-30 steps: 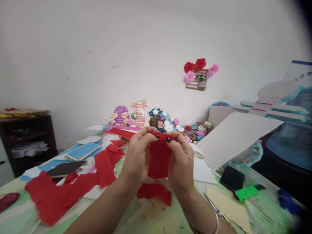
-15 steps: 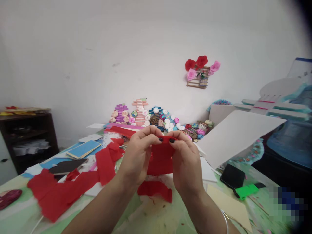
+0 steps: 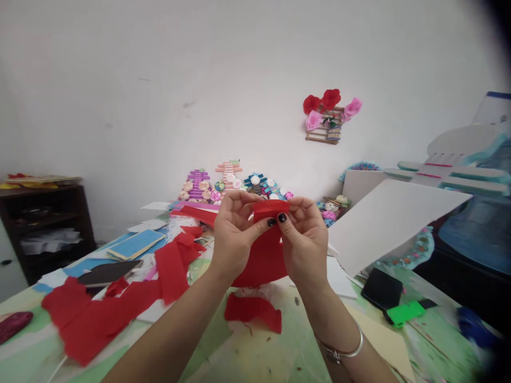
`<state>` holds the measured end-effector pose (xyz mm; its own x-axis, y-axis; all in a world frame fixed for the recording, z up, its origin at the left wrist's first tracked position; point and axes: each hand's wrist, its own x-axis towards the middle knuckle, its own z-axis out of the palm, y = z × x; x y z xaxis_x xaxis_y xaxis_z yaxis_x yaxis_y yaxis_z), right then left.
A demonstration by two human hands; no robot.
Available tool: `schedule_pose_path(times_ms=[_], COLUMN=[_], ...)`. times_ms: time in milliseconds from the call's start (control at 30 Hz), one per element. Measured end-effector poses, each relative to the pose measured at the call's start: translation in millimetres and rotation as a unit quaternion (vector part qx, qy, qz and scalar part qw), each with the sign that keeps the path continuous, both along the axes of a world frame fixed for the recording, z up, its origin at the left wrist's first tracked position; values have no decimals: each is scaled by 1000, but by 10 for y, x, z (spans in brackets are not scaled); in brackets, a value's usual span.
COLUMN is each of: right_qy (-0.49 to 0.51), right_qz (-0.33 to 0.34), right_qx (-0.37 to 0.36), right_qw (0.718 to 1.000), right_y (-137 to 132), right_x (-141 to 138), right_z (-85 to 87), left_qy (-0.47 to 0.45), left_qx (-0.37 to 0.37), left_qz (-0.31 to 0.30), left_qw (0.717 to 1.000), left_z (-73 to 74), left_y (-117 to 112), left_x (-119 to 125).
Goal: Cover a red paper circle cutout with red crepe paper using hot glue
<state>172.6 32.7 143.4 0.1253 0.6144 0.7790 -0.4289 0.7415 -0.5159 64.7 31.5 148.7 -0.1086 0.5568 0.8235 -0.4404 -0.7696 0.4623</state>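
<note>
Between my hands, a piece of red crepe paper is held up above the table, its top edge bent over. My left hand pinches its upper left part, thumb pressed on the front. At the upper right, my right hand grips the same paper, with its thumb tip close to the left one. The fingers behind the sheet are partly hidden. Below, a smaller red paper strip lies on the table. Larger red crepe paper pieces are spread to the left of my left forearm.
Blue-topped cards lie at the left, with paper flower crafts along the wall. A large white board leans at the right. Nearer are a black square object, a bright green item and a cream sheet.
The top edge of the held paper has been turned over into a visible band. My thumbs have moved down slightly onto it, and my right wrist has rotated, showing more of the bracelet.
</note>
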Motion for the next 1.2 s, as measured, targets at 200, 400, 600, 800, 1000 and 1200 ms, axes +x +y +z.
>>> schedule_pose_path(times_ms=[200, 400, 600, 800, 1000, 1200], right_qy=[-10, -45, -133, -183, -176, -184], right_qz=[-13, -106, -157, -206, -209, -187], right_qx=[-5, -1, 19, 13, 15, 24], right_qw=[1000, 993, 979, 961, 962, 965], right_y=[5, -90, -137, -188, -189, -202], right_x=[-20, 12, 48, 59, 55, 46], right_z=[4, 56, 78, 82, 78, 79], left_qy=[31, 241, 301, 320, 295, 316], left_qx=[79, 181, 174, 164, 197, 201], left_qz=[68, 371, 464, 470, 496, 487], left_qw=[994, 878, 815, 806, 793, 789], left_z=[19, 157, 233, 256, 284, 266], left_y=[54, -137, -240, -275, -354, -309], left_x=[-77, -274, -398, -437, -447, -451])
